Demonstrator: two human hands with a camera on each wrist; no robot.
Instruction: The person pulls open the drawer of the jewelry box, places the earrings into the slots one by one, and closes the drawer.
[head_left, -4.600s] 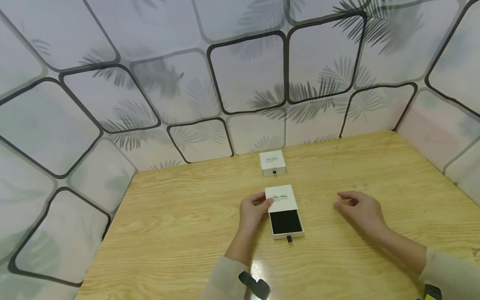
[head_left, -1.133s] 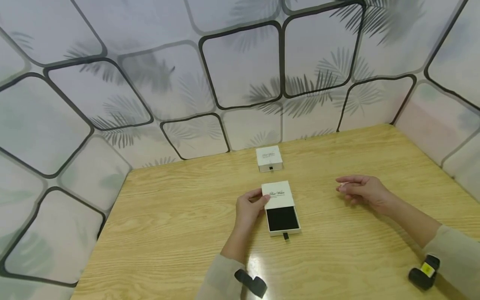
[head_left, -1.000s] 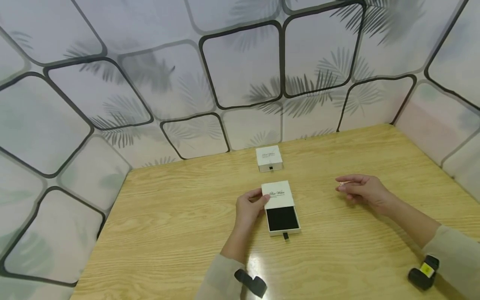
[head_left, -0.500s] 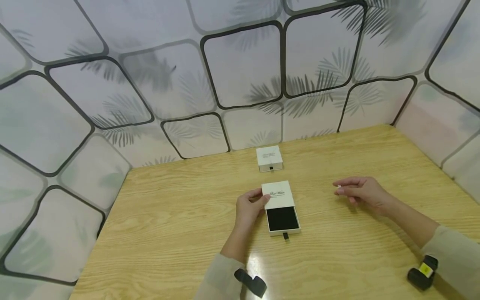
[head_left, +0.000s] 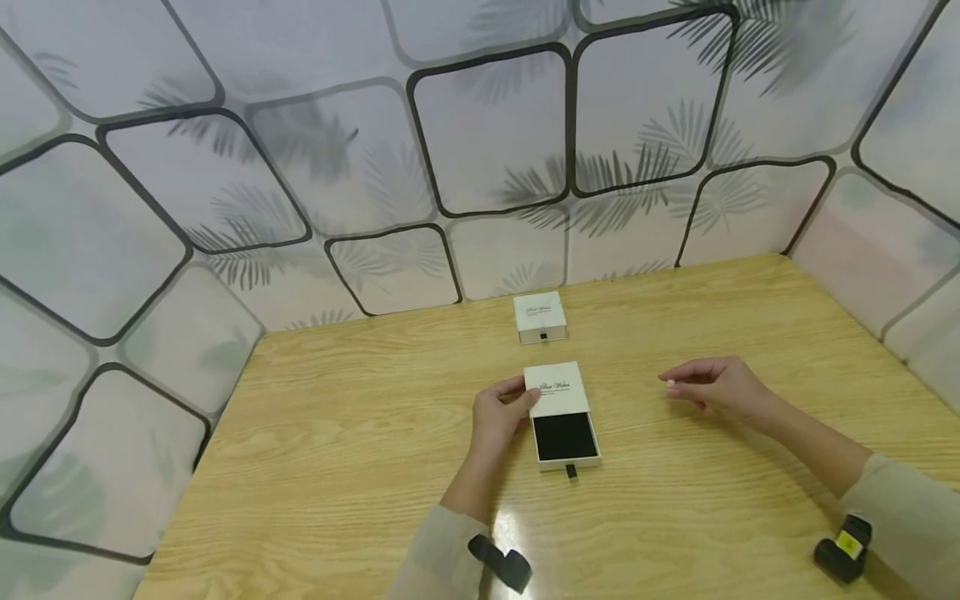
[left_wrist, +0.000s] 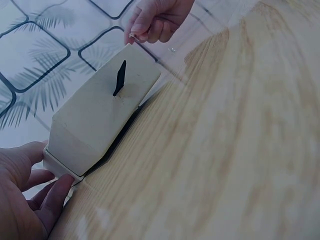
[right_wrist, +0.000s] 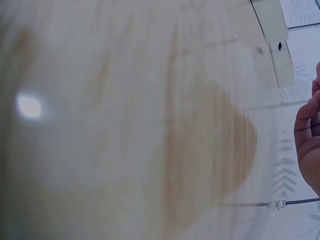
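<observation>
A tiny pale earring (head_left: 671,383) is pinched between the thumb and fingertips of the right hand (head_left: 718,390), which is held just above the desk (head_left: 360,467), well to the right of the open box (head_left: 561,414). The sleeve of that box is gripped at its left edge by the left hand (head_left: 501,417), thumb on top. Its drawer (head_left: 566,437) is drawn out toward the person, a black pad being shown inside, with a small black pull tab (head_left: 571,472) at the front. A second, closed box (head_left: 540,317) is seen farther back, near the patterned wall (head_left: 487,142).
</observation>
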